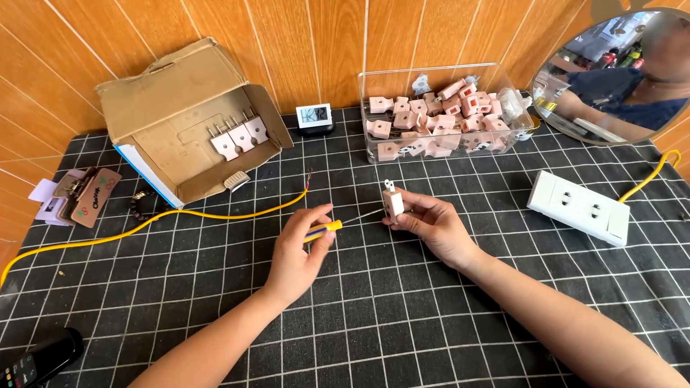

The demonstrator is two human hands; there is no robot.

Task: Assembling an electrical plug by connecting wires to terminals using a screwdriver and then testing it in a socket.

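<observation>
**Screwdriver to plug, over the grid mat**

Forearms come in low over the black grid mat [402,330]. My left hand [298,251] is closed around a yellow-handled screwdriver [327,227], thumb on top, its thin shaft running right to a pale plug [392,202]. My right hand [431,224] pinches that plug between thumb and fingers, prongs up. Just beyond the left hand: a yellow cable [215,214] with bared end. Farther back from the plug, a clear tub of pink plugs [445,115]. Left of both, an open cardboard box [190,118]. Right of the plug hand, a white socket strip [578,208].
</observation>
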